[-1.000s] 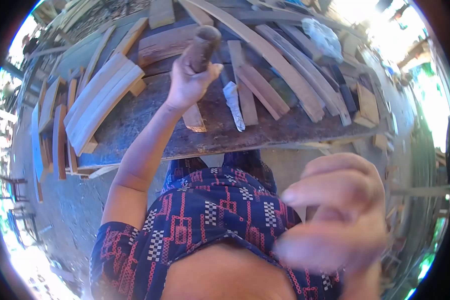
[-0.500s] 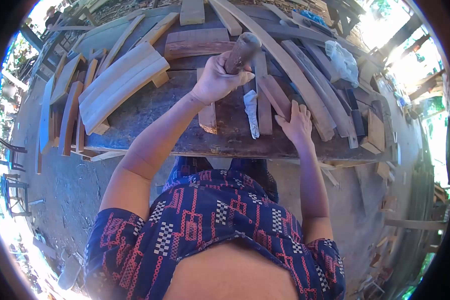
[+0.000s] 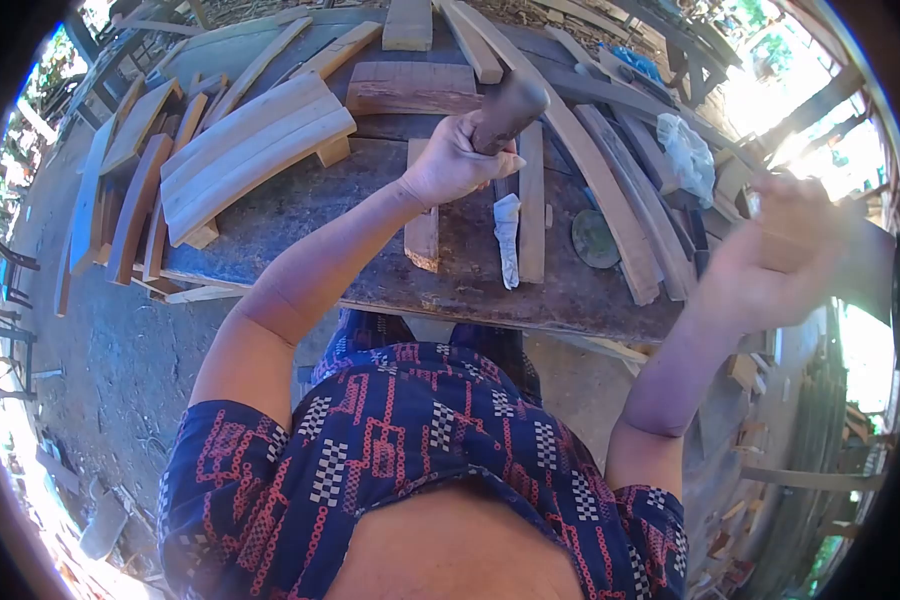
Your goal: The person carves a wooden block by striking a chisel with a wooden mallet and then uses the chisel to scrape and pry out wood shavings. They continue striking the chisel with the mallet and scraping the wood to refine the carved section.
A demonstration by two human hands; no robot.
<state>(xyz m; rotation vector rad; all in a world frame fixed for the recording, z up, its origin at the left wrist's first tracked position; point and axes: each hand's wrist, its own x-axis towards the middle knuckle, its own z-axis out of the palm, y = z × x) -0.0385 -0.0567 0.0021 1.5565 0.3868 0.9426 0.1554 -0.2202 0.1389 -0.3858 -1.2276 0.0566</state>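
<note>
My left hand (image 3: 460,160) is wrapped round a thick, round wooden handle (image 3: 510,110), whose blunt end points up toward me; its lower end is hidden by the hand. Just below lies a slim white-wrapped piece (image 3: 507,240), beside a narrow wooden strip (image 3: 532,220) and a short board (image 3: 421,235). Raised off the right side of the bench, my right hand (image 3: 755,275) is smeared by motion. It grips a wooden block (image 3: 863,262), also blurred. A greenish round disc (image 3: 595,240) lies on the bench between the hands.
Curved slatted wood (image 3: 255,155) and several boards rest on the bench's left. Long wooden strips (image 3: 595,180) and a clear plastic bag (image 3: 686,158) lie to the right. A thick board (image 3: 410,88) sits behind my left hand. The bench's near edge (image 3: 470,312) is before my body.
My right hand has lifted the wooden block off the bench and swung it up to the right, uncovering the round disc. My left hand keeps its grip on the handle. The view has shifted slightly.
</note>
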